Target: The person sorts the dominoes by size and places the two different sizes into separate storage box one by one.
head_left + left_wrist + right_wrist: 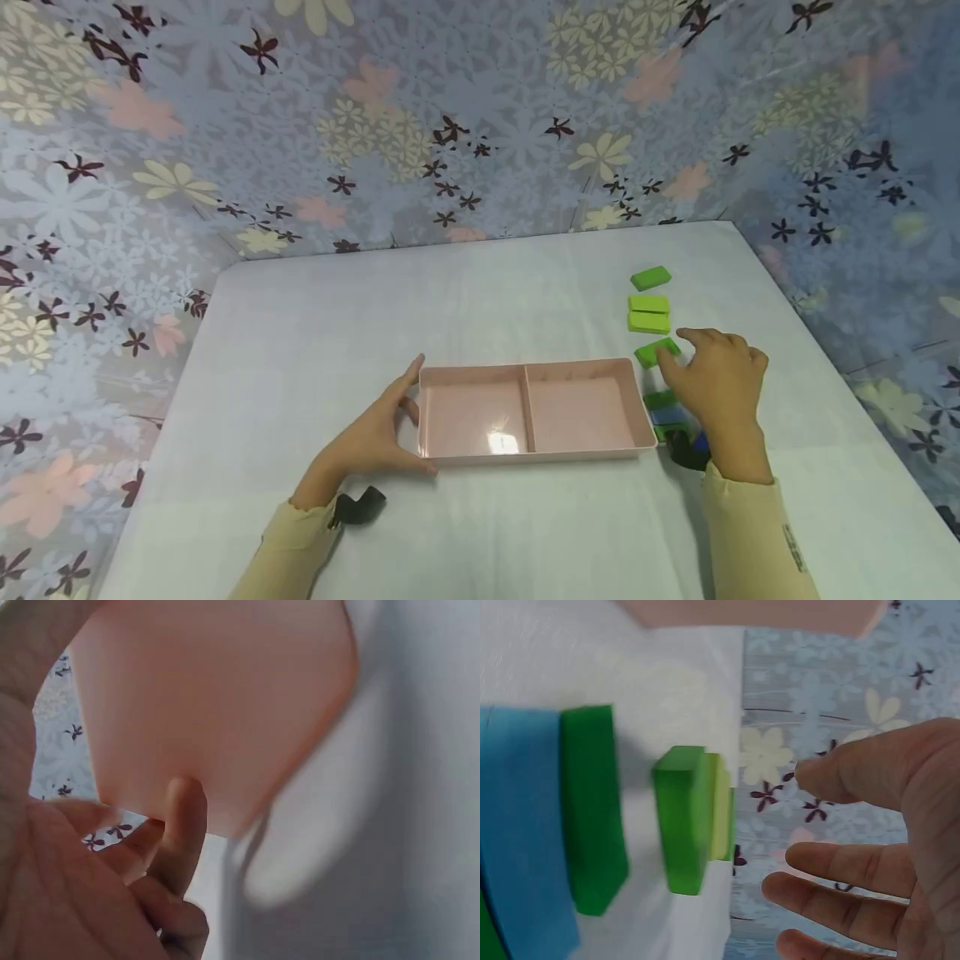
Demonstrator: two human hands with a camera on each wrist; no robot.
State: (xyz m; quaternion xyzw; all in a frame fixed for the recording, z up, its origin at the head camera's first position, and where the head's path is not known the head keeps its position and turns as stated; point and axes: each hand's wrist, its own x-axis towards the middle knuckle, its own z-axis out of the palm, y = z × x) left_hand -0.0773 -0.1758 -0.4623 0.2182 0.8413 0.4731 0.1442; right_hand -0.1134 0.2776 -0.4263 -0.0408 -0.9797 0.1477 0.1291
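Observation:
A pink two-compartment tray [474, 410] lies across the middle of the white table, nothing inside it. My left hand [378, 429] grips its left end, thumb at the near corner and index finger at the far corner. From the left wrist, a bent finger [186, 825] shows against the tray's pink wall [225, 697]. Over the right side hovers my right hand [716, 375], fingers spread and holding nothing. Nearest to it is a light green block [651, 353], partly behind the thumb. In the right wrist view this block [681, 821] stands apart from the fingers.
Two yellow-green blocks [648, 314] and another green block [651, 277] lie farther back. Beside the tray's right end are a dark green block [592, 810] and a blue block [525, 825]. Flowered cloth [465, 125] borders the table's far edge.

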